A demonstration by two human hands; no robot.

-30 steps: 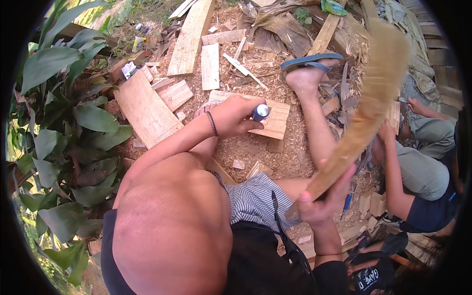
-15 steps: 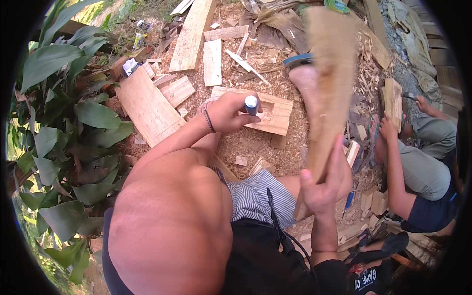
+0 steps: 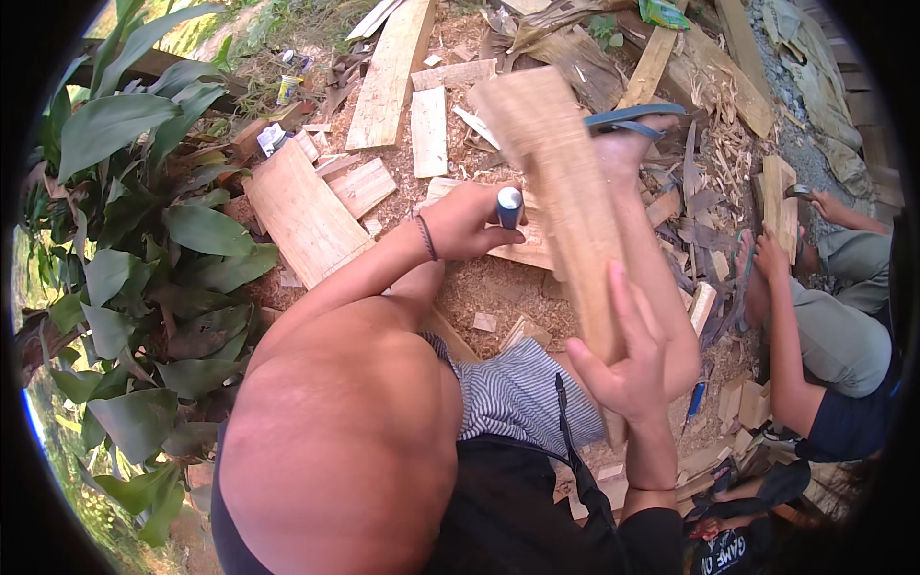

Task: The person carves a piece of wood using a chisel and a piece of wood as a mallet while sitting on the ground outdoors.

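My left hand (image 3: 467, 220) is closed round the blue handle of a chisel (image 3: 509, 207), its pale butt facing up. The chisel's blade is hidden below my fist. Beneath lies a light wooden block (image 3: 527, 253), partly covered by my hand and the raised wood. My right hand (image 3: 632, 356) holds a paddle-shaped wooden mallet (image 3: 565, 182) by its narrower part, thumb on one side and fingers stretched along the other. The mallet's wide, slightly blurred head is up beyond the chisel, apart from it.
Boards (image 3: 305, 213) and offcuts lie on shaving-covered ground at the left and far side. Leafy plants (image 3: 125, 326) crowd the left. My sandalled foot (image 3: 628, 125) is beyond the mallet. At the right, a co-worker's hand (image 3: 771, 257) holds a wood piece (image 3: 778, 196).
The mallet has swung left and lower, its head now nearer the chisel and covering part of the block. My left hand stays on the chisel. The whole view has shifted slightly.
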